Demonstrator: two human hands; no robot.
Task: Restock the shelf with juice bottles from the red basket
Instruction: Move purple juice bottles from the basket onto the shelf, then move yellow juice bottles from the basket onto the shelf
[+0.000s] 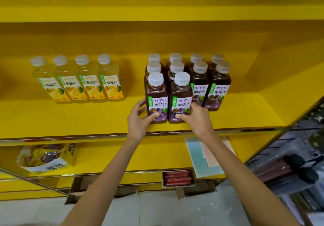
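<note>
Gripping the front pair on the shelf (70, 120), upright, caps up: left hand (138, 120) fingers wrap left bottle (156, 94), right hand (197, 118) wraps right bottle (181, 94).

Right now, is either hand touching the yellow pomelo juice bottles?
No, the left hand and right hand grip the two front grape juice bottles, apart from the pomelo juice bottles.

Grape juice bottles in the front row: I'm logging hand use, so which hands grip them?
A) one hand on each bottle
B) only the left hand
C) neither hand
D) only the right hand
A: the left hand grips the front-left grape juice bottle and the right hand grips the front-right grape juice bottle, both upright on the yellow shelf.
</note>
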